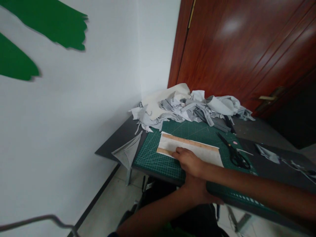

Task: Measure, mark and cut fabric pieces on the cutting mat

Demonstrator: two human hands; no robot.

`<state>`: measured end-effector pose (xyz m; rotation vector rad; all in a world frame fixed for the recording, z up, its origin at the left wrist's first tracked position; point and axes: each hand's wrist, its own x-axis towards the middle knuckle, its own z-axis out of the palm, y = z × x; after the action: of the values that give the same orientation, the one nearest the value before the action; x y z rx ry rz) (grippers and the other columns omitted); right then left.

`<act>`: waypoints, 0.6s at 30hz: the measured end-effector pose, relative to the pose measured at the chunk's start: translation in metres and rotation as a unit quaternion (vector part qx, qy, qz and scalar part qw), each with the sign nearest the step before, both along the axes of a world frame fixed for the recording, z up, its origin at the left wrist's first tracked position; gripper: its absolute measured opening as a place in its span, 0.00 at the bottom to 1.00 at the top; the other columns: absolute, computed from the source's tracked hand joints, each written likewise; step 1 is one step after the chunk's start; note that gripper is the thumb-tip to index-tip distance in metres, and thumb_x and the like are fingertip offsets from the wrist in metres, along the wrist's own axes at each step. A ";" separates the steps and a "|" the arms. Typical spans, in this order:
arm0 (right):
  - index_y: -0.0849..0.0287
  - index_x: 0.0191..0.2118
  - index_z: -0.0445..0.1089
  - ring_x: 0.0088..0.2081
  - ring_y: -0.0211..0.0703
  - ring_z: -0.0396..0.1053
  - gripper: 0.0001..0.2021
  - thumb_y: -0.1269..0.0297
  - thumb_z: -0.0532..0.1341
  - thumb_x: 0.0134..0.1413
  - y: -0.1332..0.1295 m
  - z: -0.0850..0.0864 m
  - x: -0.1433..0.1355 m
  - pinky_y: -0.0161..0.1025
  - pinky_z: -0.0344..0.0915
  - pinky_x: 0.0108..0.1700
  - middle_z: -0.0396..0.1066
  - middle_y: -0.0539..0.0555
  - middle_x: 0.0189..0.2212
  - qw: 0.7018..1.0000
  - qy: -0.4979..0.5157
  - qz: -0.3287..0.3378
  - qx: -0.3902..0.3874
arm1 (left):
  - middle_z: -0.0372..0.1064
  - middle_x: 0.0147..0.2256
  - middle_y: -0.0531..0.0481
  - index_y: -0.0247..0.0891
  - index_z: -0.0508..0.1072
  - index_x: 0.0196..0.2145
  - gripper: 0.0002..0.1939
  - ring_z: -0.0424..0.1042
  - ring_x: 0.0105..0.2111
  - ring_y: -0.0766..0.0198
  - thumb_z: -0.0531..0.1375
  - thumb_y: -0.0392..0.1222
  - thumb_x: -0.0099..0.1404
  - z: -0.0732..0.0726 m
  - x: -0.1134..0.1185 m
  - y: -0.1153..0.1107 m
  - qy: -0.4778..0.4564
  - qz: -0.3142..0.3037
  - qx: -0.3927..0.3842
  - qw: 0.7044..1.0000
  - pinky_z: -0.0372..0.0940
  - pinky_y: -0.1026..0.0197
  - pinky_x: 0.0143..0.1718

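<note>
while over fabric (204, 154), right hand (189, 160) on strip (165, 151)

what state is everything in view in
White cloth: spread flat
Wooden strips: lying along the cloth
Right hand: on the cloth, fingers curled
Left hand: by the table edge, grip unclear
Scissors: lying down, seemingly shut
Cutting mat: flat, partly covered
Fabric pile: crumpled
Grey fabric piece: partly overhanging
Door: can't tell if latched

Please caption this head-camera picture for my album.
Right hand at a tan strip on pale material, green cutting mat beneath, scissors nearby.
</note>
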<state>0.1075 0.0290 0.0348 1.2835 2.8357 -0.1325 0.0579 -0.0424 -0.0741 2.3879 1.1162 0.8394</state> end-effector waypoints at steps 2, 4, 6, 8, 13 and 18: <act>0.60 0.48 0.72 0.45 0.48 0.69 0.19 0.82 0.54 0.56 0.003 -0.001 -0.005 0.40 0.63 0.49 0.70 0.58 0.43 1.000 0.024 0.005 -0.005 | 0.55 0.70 0.41 0.48 0.43 0.75 0.68 0.52 0.69 0.32 0.65 0.81 0.47 -0.002 0.001 0.001 -0.007 -0.038 -0.018 0.999 0.56 0.35 0.67; 0.60 0.47 0.71 0.45 0.47 0.69 0.17 0.82 0.53 0.57 0.006 -0.001 -0.012 0.39 0.63 0.49 0.70 0.57 0.43 0.999 0.043 0.009 -0.008 | 0.50 0.72 0.40 0.45 0.39 0.75 0.71 0.49 0.71 0.31 0.65 0.81 0.47 0.000 0.000 0.001 -0.017 -0.044 -0.035 0.998 0.53 0.35 0.69; 0.59 0.46 0.71 0.45 0.46 0.69 0.16 0.82 0.52 0.59 0.009 -0.002 -0.018 0.39 0.63 0.48 0.70 0.57 0.42 0.998 0.062 0.011 -0.009 | 0.44 0.74 0.39 0.44 0.36 0.76 0.73 0.45 0.72 0.31 0.64 0.82 0.47 0.005 -0.003 0.000 -0.022 -0.042 -0.060 0.997 0.50 0.36 0.71; 0.59 0.46 0.71 0.44 0.45 0.69 0.17 0.82 0.52 0.59 0.012 -0.005 -0.025 0.38 0.63 0.47 0.70 0.57 0.42 0.997 0.077 0.015 -0.008 | 0.39 0.75 0.40 0.43 0.34 0.76 0.73 0.41 0.72 0.31 0.62 0.83 0.47 0.011 -0.008 -0.001 -0.027 -0.046 -0.085 0.995 0.47 0.36 0.72; 0.60 0.48 0.71 0.43 0.45 0.69 0.17 0.82 0.54 0.58 0.019 -0.011 -0.041 0.38 0.63 0.46 0.71 0.56 0.41 0.994 0.100 0.052 -0.002 | 0.29 0.75 0.40 0.43 0.29 0.76 0.73 0.35 0.73 0.31 0.61 0.83 0.50 0.020 -0.012 -0.002 -0.019 -0.069 -0.115 0.991 0.41 0.34 0.73; 0.60 0.48 0.71 0.43 0.45 0.69 0.16 0.82 0.53 0.61 0.025 -0.012 -0.053 0.38 0.63 0.46 0.71 0.56 0.40 0.991 0.110 0.069 0.016 | 0.28 0.75 0.36 0.42 0.31 0.76 0.77 0.32 0.72 0.24 0.66 0.81 0.44 0.013 -0.004 0.003 0.008 -0.067 -0.138 0.988 0.38 0.25 0.70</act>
<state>0.0541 0.0539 0.0225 1.1385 3.1134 -0.2408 0.0536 -0.0398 -0.0610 2.2118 0.9940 0.5806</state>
